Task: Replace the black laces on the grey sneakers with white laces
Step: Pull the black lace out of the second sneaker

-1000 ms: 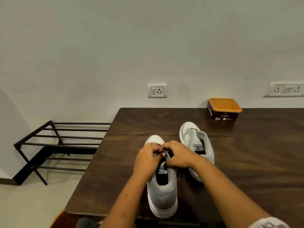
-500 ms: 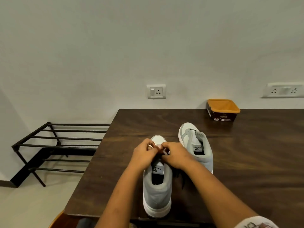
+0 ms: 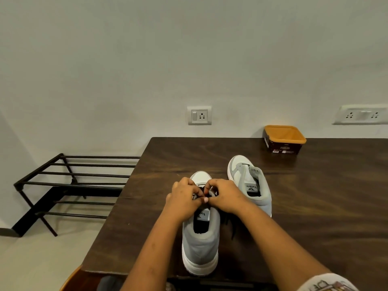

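Two grey-and-white sneakers stand on the dark wooden table (image 3: 315,196), toes toward the wall. The near sneaker (image 3: 200,244) sits right in front of me, and both my hands are over its lace area. My left hand (image 3: 184,199) and my right hand (image 3: 223,196) have curled fingers that pinch the black lace (image 3: 202,189) above the tongue. A loose black lace end (image 3: 231,227) trails on the table between the shoes. The far sneaker (image 3: 249,183) stands to the right with its tongue up and only one black lace bar showing near the toe.
An orange-rimmed brown tub (image 3: 284,140) sits at the table's back edge by the wall. A black metal shoe rack (image 3: 71,185) stands on the floor left of the table. Wall sockets (image 3: 199,115) are above the table.
Both hands have shifted a little toward the toe of the near sneaker while still working the black lace. The shoes have stayed where they were.
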